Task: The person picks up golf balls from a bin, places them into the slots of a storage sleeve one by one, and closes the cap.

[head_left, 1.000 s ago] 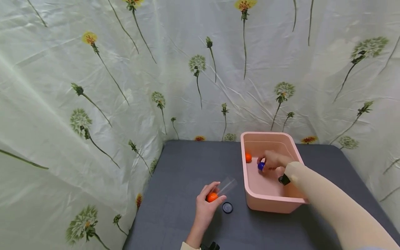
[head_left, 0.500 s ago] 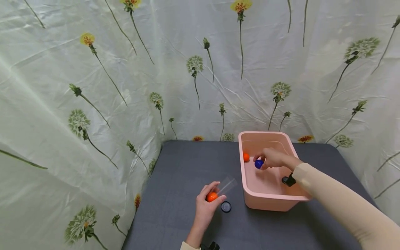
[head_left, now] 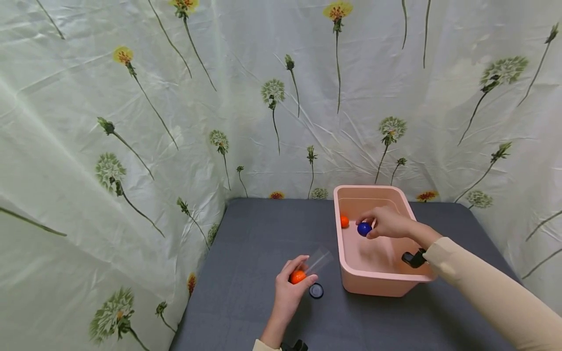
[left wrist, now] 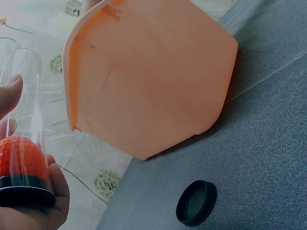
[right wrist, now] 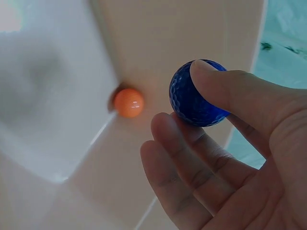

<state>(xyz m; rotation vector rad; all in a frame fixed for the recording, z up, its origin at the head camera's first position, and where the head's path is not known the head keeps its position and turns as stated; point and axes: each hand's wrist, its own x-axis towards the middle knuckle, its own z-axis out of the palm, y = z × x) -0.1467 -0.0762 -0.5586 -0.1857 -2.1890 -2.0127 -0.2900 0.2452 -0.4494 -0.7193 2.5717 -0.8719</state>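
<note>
My left hand (head_left: 290,285) grips a clear plastic tube (left wrist: 29,105), which leans to the right in the head view. An orange golf ball (left wrist: 19,155) sits at the tube's bottom, over its black end cap (left wrist: 26,196). My right hand (head_left: 388,224) is inside the pink bin (head_left: 384,275), pinching a dimpled blue golf ball (right wrist: 199,93) between thumb and fingers. Beyond it, another orange ball (right wrist: 129,102) lies in the corner of the bin floor. A loose round black cap (left wrist: 196,203) rests on the table beside my left hand.
The bin stands on a dark grey table (head_left: 263,229) at the right, its near wall rising between tabletop and right forearm. A flower-printed sheet (head_left: 246,112) hangs behind the table and along its left side.
My right hand has lifted the blue golf ball a little off the bin floor and drawn it slightly left. The left hand and tube hold still.
</note>
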